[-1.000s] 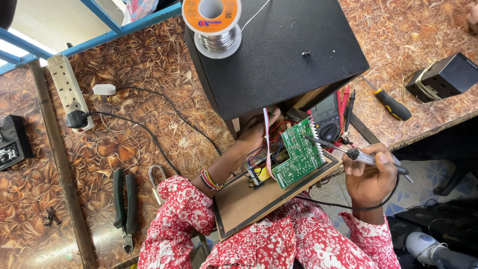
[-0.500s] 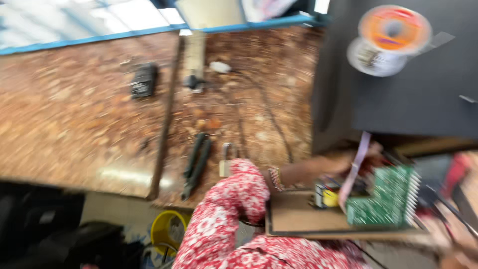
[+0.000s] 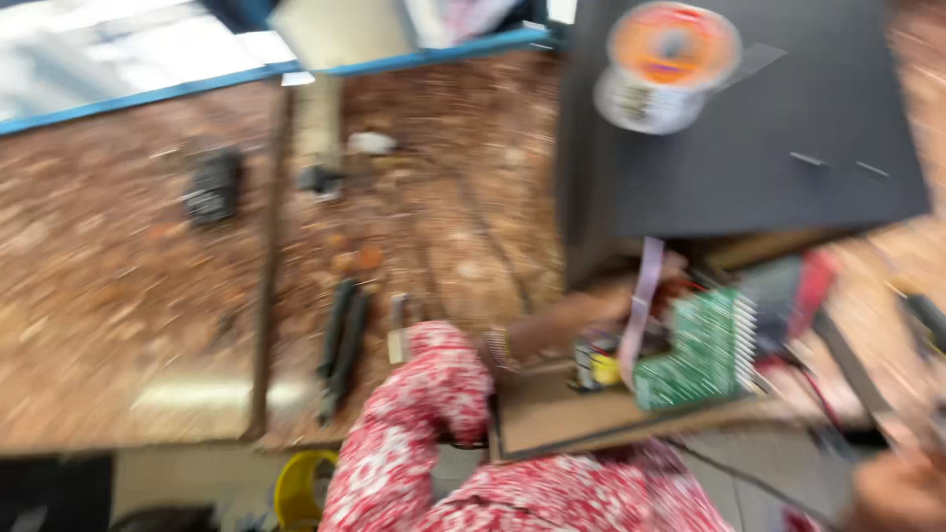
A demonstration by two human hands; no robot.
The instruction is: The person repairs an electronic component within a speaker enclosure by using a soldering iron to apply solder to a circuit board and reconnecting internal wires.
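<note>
Blur smears everything, yet my left hand [image 3: 641, 296] steadies the green circuit board [image 3: 695, 350] upright on the brown panel [image 3: 552, 419] across my lap, fingers wrapped on its edge. My right hand [image 3: 902, 493] is barely visible, grip unclear. Solder spool [image 3: 670, 64] sits on the black box [image 3: 769, 148].

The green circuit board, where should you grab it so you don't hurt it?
Probably by its bare edges, coming from the right side. The green circuit board stands tilted on a brown panel, with parts and a pale ribbon cable along its left. The left hand is beside that cable; blur hides finer detail.
</note>
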